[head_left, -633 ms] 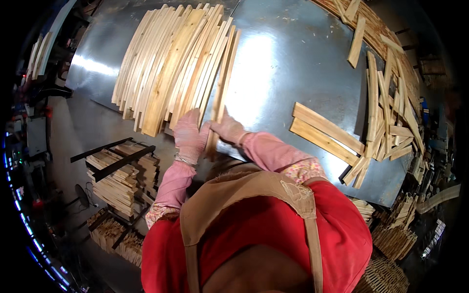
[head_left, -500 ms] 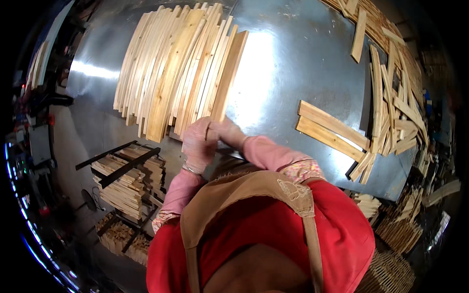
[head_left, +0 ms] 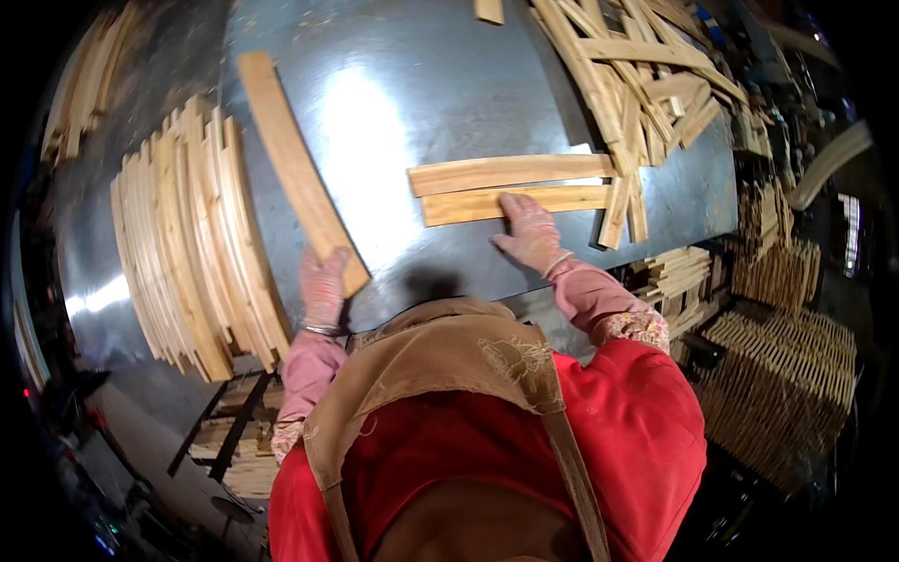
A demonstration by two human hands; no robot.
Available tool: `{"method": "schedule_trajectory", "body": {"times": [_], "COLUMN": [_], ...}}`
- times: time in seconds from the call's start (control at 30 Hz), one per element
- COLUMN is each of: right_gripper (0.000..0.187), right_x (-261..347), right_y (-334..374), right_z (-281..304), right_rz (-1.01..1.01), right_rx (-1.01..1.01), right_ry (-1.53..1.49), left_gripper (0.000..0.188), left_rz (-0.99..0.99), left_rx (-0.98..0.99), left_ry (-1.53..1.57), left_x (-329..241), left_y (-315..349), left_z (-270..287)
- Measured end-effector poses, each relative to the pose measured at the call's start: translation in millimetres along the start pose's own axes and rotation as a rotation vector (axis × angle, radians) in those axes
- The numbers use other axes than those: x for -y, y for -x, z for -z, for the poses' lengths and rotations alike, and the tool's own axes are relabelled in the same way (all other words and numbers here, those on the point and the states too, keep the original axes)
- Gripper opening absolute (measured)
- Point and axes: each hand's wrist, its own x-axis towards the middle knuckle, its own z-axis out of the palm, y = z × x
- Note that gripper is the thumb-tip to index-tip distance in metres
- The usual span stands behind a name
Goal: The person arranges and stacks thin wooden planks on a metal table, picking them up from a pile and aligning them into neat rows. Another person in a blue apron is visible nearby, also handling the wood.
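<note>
A long wooden board (head_left: 298, 159) lies slantwise on the metal table. At its near end my left hand (head_left: 324, 286), in a pale glove, is closed with the fingers over the wood. To the right, two more boards lie side by side: a farther board (head_left: 506, 171) and a nearer, yellower board (head_left: 468, 206). The fingertips of my right hand (head_left: 531, 232) rest on the nearer board's front edge. That hand is open, its thumb spread away to the left. Left of my left hand stands a tight row of wooden strips (head_left: 187, 244).
The metal table (head_left: 449, 84) carries a jumbled heap of strips (head_left: 646, 84) at the far right. Stacked slats (head_left: 777, 384) stand below the table's right side. A dark metal rack (head_left: 239, 426) with wood sits at the lower left. More boards (head_left: 89, 84) lie far left.
The view has swung right. My hands, together beside the strip row before, are now apart. My right hand has reached the two boards, and the slanted board is now separate from the row.
</note>
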Motion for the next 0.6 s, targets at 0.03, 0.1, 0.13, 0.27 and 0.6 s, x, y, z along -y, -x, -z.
{"method": "schedule_trajectory", "body": {"times": [0.03,0.1,0.13,0.27,0.6], "right_gripper": [0.088,0.092,0.091,0.091,0.074], "right_x": [-38,-98,-125,-151,-95], "right_y": [7,10,9,-10,-68], "right_z": [-2,4,4,25,42], "right_rz": [-0.055,-0.145,-0.159,-0.039,0.111], "right_rx": [-0.001,0.004,-0.014,0.013,-0.027], "right_ry": [0.108,0.232,0.219,0.210,-0.206], "left_gripper": [0.034,0.033,0.035,0.057,0.040], "left_rz": [-0.045,-0.104,-0.176,-0.349,-0.451], "left_rx": [-0.022,-0.037,-0.019,-0.295,-0.161], "left_ry": [-0.105,-0.142,-0.114,-0.299,-0.564], "left_x": [-30,-64,-85,-151,-100], "left_y": [-15,-66,-101,-277,-96], "left_z": [-3,3,6,101,-121]}}
